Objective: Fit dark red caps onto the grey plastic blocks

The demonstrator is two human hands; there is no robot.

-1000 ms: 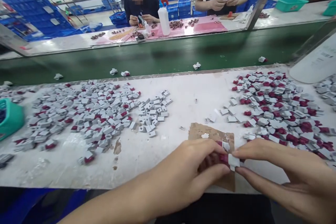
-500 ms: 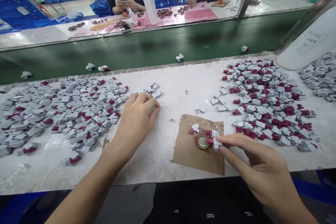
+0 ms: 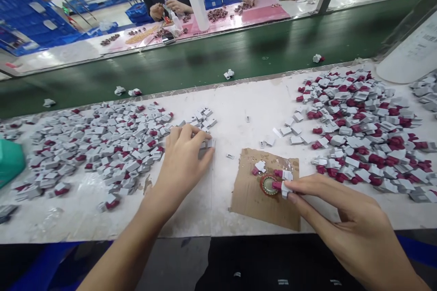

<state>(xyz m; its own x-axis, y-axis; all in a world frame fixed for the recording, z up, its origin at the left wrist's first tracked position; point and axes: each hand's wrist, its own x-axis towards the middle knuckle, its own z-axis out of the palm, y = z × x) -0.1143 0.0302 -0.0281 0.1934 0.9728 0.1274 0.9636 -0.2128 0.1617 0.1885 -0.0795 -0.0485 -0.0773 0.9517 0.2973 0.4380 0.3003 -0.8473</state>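
My right hand (image 3: 344, 213) pinches a small grey-and-maroon plastic part (image 3: 284, 189) between thumb and forefinger. Its maroon end lies over the rim of a metal bottle cap (image 3: 270, 185), which rests on a piece of brown cardboard (image 3: 262, 216). Two more such parts sit on the cardboard by the cap, one a grey-and-maroon piece (image 3: 259, 167) and the other right beside my fingertips. At the edge of the left pile, my left hand (image 3: 186, 159) has its fingers curled and thumb close to the forefinger around a grey plastic part (image 3: 204, 144), partly hidden by the fingers.
A wide pile of grey and maroon parts (image 3: 99, 141) spreads on the left, another heap (image 3: 362, 122) on the right. Beyond the table runs a green conveyor belt (image 3: 191, 63) carrying several parts. A large white bottle (image 3: 409, 50) stands back right; a green bin (image 3: 10, 159) shows far left. Co-workers sit opposite.
The view has shifted a little, bringing a green bin into sight at left. My left hand shows a grey part at its fingertips. My right hand keeps its part at the cap.
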